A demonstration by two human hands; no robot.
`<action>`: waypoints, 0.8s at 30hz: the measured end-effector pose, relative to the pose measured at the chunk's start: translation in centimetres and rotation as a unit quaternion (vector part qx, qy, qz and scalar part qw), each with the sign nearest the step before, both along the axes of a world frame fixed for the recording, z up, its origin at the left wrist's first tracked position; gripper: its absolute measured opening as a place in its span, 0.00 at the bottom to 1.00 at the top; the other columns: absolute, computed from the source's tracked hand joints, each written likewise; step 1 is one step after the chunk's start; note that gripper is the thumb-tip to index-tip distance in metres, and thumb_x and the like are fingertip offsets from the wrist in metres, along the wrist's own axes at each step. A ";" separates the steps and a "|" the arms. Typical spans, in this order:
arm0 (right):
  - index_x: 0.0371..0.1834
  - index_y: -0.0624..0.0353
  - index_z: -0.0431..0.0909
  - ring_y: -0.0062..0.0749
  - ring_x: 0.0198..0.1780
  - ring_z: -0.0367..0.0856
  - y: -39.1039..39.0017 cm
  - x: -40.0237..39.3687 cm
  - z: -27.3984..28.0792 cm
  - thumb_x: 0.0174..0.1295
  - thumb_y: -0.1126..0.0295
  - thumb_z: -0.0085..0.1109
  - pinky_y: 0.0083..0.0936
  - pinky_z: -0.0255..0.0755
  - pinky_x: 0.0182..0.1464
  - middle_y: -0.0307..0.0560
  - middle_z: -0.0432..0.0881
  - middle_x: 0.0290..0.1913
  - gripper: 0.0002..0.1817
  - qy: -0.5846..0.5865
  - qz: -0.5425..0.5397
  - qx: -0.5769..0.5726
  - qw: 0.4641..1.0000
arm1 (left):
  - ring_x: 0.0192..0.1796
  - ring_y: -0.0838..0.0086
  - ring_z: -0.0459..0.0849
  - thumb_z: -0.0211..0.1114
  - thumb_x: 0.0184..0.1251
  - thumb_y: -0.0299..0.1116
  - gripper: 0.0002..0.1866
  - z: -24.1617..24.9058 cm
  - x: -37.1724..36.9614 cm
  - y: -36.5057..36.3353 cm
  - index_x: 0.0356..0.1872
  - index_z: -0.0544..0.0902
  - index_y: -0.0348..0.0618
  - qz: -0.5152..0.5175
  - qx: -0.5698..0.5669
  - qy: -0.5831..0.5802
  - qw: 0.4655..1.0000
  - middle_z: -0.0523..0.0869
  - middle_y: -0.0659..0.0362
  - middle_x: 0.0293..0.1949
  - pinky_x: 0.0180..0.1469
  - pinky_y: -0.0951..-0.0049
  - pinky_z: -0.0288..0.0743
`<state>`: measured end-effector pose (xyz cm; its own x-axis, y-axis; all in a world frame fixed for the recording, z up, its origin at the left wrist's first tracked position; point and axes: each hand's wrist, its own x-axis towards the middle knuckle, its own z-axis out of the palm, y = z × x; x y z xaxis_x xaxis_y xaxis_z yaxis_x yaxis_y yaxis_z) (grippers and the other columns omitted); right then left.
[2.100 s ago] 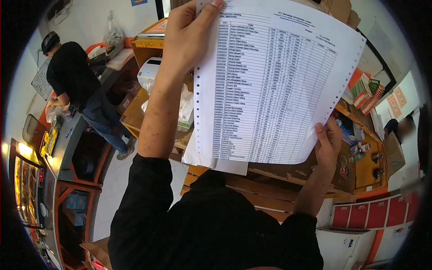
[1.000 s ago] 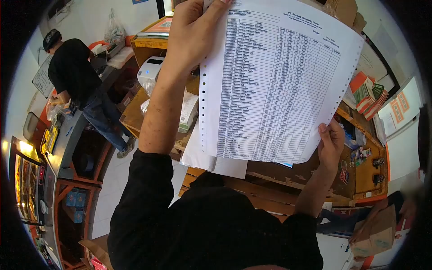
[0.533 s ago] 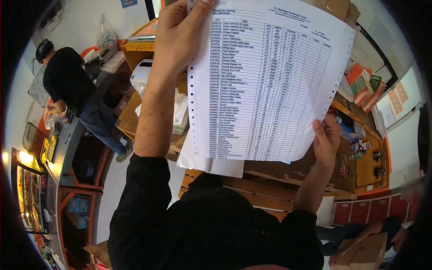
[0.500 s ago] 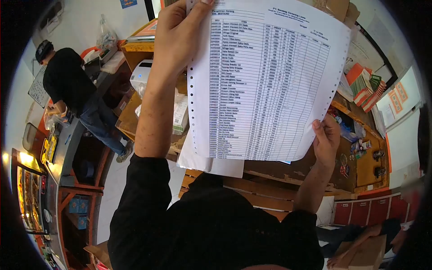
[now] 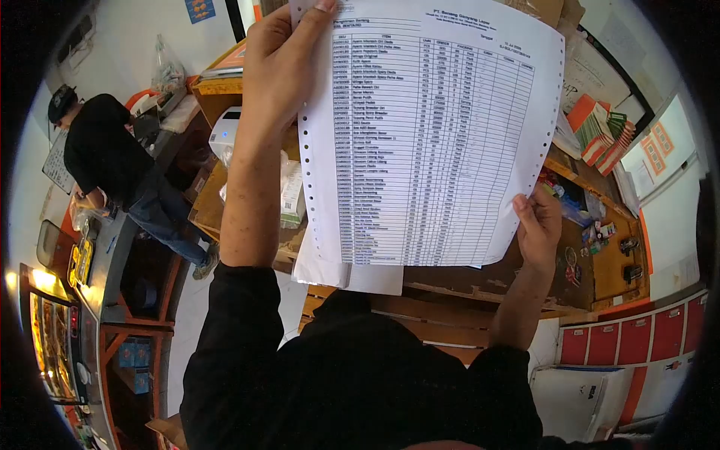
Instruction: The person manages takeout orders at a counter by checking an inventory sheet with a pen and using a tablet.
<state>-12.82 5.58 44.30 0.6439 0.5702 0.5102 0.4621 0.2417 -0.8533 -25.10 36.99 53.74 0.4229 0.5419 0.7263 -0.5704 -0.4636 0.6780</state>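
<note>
A printed sheet of perforated form paper (image 5: 495,172), covered by a long table of item rows, is held up in front of me. My left hand (image 5: 289,64) pinches its upper left edge, thumb over the front. At the lower right edge, my right hand (image 5: 538,225) grips the same sheet between thumb and fingers. Behind the sheet's lower edge, white papers (image 5: 322,274) jut out over the wooden desk (image 5: 517,281). A plastic-wrapped packet (image 5: 291,195) lies just beyond my left forearm.
Left, a person in a black shirt (image 5: 112,150) stands at a counter (image 5: 120,225). A lit display case (image 5: 52,337) is at the lower left. Red-and-green booklets (image 5: 600,139) stand at the right above the desk; red lockers (image 5: 622,341) line the lower right. A white printer-like device (image 5: 225,131) sits left of my forearm.
The sheet and both hands have shifted slightly left in view. A person's arm and the brown cardboard at the lower right have gone out of view, exposing a white box-like surface.
</note>
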 end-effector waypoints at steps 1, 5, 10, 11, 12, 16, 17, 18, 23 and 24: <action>0.47 0.68 0.79 0.20 0.39 0.77 0.0 -0.1 0.1 0.64 0.65 0.58 0.20 0.68 0.43 0.44 0.84 0.38 0.16 -0.001 0.000 0.005 1.000 | 0.26 0.81 0.82 0.61 0.68 0.38 0.16 0.0 0.0 0.1 0.41 0.82 0.30 0.005 0.001 -0.009 1.000 0.85 0.55 0.31 0.27 0.85 0.72; 0.47 0.68 0.79 0.20 0.39 0.77 -0.2 0.2 0.0 0.64 0.65 0.58 0.21 0.68 0.43 0.44 0.83 0.38 0.16 0.000 0.002 0.004 1.000 | 0.27 0.82 0.82 0.61 0.68 0.38 0.16 0.0 0.0 0.4 0.41 0.82 0.31 -0.002 0.000 0.006 1.000 0.85 0.56 0.30 0.27 0.85 0.71; 0.48 0.68 0.78 0.21 0.40 0.77 -0.4 0.5 0.0 0.65 0.65 0.58 0.21 0.68 0.45 0.45 0.83 0.39 0.16 -0.015 0.014 -0.018 1.000 | 0.28 0.83 0.81 0.61 0.68 0.37 0.15 0.9 -0.6 -1.0 0.41 0.82 0.32 -0.047 -0.003 -0.014 0.999 0.85 0.56 0.30 0.29 0.85 0.71; 0.48 0.68 0.78 0.21 0.40 0.77 -0.3 0.3 0.1 0.65 0.65 0.58 0.21 0.68 0.45 0.45 0.83 0.39 0.16 -0.018 0.016 -0.015 1.000 | 0.28 0.83 0.81 0.61 0.68 0.37 0.15 1.0 -0.7 -1.2 0.41 0.82 0.32 -0.045 0.001 -0.017 0.999 0.85 0.56 0.30 0.29 0.85 0.71; 0.48 0.69 0.78 0.21 0.40 0.77 -0.1 0.1 0.2 0.65 0.65 0.57 0.21 0.68 0.45 0.45 0.83 0.39 0.17 -0.010 0.015 -0.010 1.000 | 0.27 0.84 0.80 0.61 0.69 0.38 0.15 1.1 -0.8 -1.3 0.39 0.82 0.32 -0.055 -0.004 -0.018 0.998 0.85 0.58 0.29 0.29 0.86 0.71; 0.49 0.70 0.77 0.21 0.41 0.77 0.0 0.0 0.1 0.65 0.65 0.56 0.20 0.68 0.46 0.44 0.83 0.40 0.17 -0.003 0.029 -0.003 1.000 | 0.27 0.85 0.80 0.60 0.69 0.38 0.15 1.1 -1.3 -1.5 0.39 0.82 0.32 -0.059 -0.001 -0.014 0.998 0.85 0.59 0.29 0.28 0.85 0.70; 0.49 0.70 0.77 0.21 0.41 0.77 0.0 -0.1 0.1 0.65 0.65 0.56 0.20 0.68 0.46 0.44 0.83 0.40 0.17 -0.004 0.030 -0.002 1.000 | 0.26 0.86 0.79 0.60 0.70 0.38 0.15 1.2 -1.3 -1.6 0.37 0.82 0.32 -0.046 0.001 -0.014 0.999 0.85 0.60 0.28 0.28 0.86 0.70; 0.49 0.70 0.77 0.21 0.41 0.77 0.1 -0.3 0.1 0.65 0.66 0.56 0.20 0.68 0.45 0.44 0.83 0.40 0.17 0.001 0.020 -0.003 1.000 | 0.26 0.86 0.79 0.60 0.70 0.38 0.15 1.2 -1.3 -1.5 0.37 0.82 0.32 -0.045 0.002 -0.014 0.999 0.85 0.60 0.28 0.28 0.86 0.70; 0.49 0.70 0.77 0.20 0.41 0.77 0.1 -0.6 0.2 0.65 0.65 0.57 0.19 0.68 0.45 0.44 0.83 0.40 0.18 0.002 0.016 -0.002 1.000 | 0.26 0.86 0.79 0.60 0.70 0.39 0.16 1.1 -1.5 -1.4 0.37 0.82 0.32 -0.066 0.015 -0.022 0.997 0.85 0.61 0.28 0.27 0.86 0.69; 0.49 0.70 0.77 0.21 0.41 0.77 0.0 -0.6 0.2 0.65 0.64 0.57 0.20 0.68 0.45 0.44 0.83 0.39 0.18 -0.003 0.005 -0.008 1.000 | 0.26 0.86 0.79 0.60 0.70 0.39 0.16 1.1 -1.6 -1.5 0.37 0.82 0.32 -0.065 0.014 -0.021 0.998 0.85 0.61 0.28 0.27 0.86 0.69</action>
